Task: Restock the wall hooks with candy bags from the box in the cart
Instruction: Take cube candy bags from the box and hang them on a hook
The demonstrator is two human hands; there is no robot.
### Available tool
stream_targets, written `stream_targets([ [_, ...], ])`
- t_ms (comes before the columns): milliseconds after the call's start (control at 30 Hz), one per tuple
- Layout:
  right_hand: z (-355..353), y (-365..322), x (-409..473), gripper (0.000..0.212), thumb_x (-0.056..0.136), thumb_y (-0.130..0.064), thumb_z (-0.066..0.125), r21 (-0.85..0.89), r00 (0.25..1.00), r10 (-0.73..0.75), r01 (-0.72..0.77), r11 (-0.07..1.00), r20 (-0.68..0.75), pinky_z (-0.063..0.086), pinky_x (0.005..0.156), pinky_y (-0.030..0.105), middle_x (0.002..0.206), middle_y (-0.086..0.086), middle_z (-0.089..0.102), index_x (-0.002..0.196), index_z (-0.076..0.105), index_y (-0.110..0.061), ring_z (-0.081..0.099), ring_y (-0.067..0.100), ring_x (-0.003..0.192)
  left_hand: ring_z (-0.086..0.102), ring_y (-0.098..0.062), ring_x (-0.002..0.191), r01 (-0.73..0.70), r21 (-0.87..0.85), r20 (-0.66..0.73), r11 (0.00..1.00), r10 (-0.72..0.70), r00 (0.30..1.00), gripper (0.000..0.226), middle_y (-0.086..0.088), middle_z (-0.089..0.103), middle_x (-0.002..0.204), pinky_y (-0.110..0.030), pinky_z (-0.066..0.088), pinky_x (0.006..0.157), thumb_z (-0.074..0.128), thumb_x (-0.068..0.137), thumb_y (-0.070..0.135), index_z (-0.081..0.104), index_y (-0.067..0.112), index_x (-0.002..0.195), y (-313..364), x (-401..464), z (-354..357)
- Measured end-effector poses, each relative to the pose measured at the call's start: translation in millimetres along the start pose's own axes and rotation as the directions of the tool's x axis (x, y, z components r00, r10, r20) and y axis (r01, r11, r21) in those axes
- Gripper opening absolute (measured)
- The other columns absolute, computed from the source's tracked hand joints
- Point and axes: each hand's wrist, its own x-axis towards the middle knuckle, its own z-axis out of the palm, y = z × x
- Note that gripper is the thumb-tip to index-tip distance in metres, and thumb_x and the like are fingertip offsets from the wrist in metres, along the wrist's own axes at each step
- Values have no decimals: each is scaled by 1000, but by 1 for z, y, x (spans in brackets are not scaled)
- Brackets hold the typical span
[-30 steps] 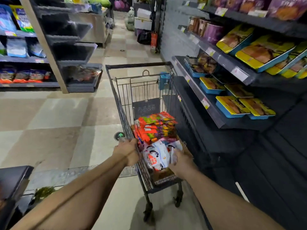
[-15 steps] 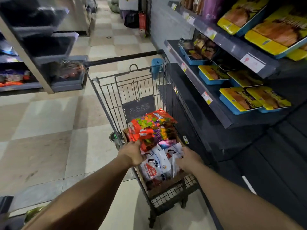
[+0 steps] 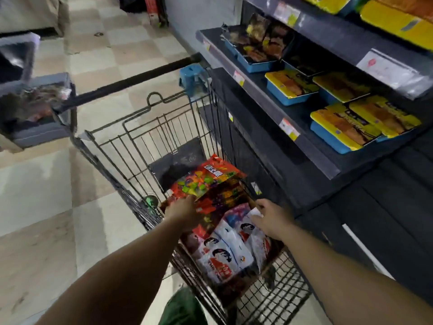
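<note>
- Your left hand (image 3: 185, 213) sits at the lower middle of the frame with its grip closed on the near edge of the red candy bags (image 3: 206, 184), pinching the bottom of that stack. Judging by the hold, you're lifting a bunch at once rather than fishing for singles.
- Your right hand (image 3: 269, 216) is just right of it, fingers resting on the top of the white candy bags (image 3: 225, 252). I can't tell whether that grip is actually closed on a bag or only steadying the pile, since the fingertips are hidden behind the hand.
- All the candy is in the cardboard box (image 3: 274, 256), which stands in the near end of the wire cart (image 3: 145, 137). The bags are packed upright on edge, so the top seams face you and are easy to grab.
- The red bags are glossy plastic with fruit print and fan out loosely. The white ones are smooth, pillowy and slippery looking, so I'd guess they slide if squeezed lightly.
- The cart is thin black wire mesh with a dark handle bar (image 3: 131, 83) at the far end, parked right against the dark shelf (image 3: 304, 146) on the right of the frame.
- That shelf carries flat blue and yellow trays (image 3: 351, 127). No wall hooks show here, so hanging looks a way off yet.
</note>
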Motion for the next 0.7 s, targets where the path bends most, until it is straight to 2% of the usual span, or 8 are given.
stream_targets([
  [100,18,-23,23,52,95,-32,60,28,996,84,-84,996,11,50,86,33,138,6,55,144,44,-24,58,27,117,63,-28,108,-22,44,46,999,20,999,66,-9,66,123,-32,51,84,61,88,65,49,20,135,-14,43,-14],
  [167,34,-37,41,48,94,-34,62,92,994,110,-112,989,28,52,83,34,129,5,59,138,49,-23,61,27,112,62,-32,117,-55,76,63,996,50,997,82,-11,64,131,-37,50,89,60,83,73,43,22,145,-21,71,-22],
  [267,56,-54,67,52,96,-38,59,117,986,138,-149,982,93,42,72,26,126,6,59,143,44,-20,62,26,105,58,-34,124,-81,95,103,992,71,992,76,-10,56,141,-42,52,96,63,88,60,41,22,149,-28,109,-19],
  [333,66,-62,79,56,97,-36,59,181,975,183,-204,962,125,47,73,31,125,10,59,146,40,-17,63,27,99,47,-34,136,-109,105,130,989,95,987,74,-9,41,155,-49,47,105,63,88,57,38,25,150,-28,123,-11],
  [433,80,-69,96,57,94,-36,63,263,953,268,-297,918,140,47,99,42,139,12,54,145,42,-18,55,31,121,14,-31,155,-156,133,219,979,125,968,93,-6,8,169,-54,24,121,63,90,58,11,28,161,-25,141,2],
  [533,92,-68,117,58,93,-38,65,345,937,321,-349,872,137,47,93,36,132,9,59,142,46,-15,58,31,117,1,-34,156,-173,148,280,974,126,952,110,-6,-10,170,-56,16,122,68,89,55,-11,30,160,-23,157,15],
  [600,98,-68,129,60,91,-41,66,412,929,348,-367,834,124,50,95,38,130,8,61,142,47,-14,61,31,115,4,-38,155,-198,195,306,961,132,943,107,-10,-9,170,-55,18,122,66,90,53,-11,27,160,-24,163,21],
  [700,104,-69,140,65,90,-47,65,533,904,410,-409,741,123,49,101,42,137,7,55,143,47,-15,57,31,121,32,-40,145,-271,267,274,925,197,942,96,-14,12,167,-48,40,110,67,91,34,3,23,162,-22,163,19],
])
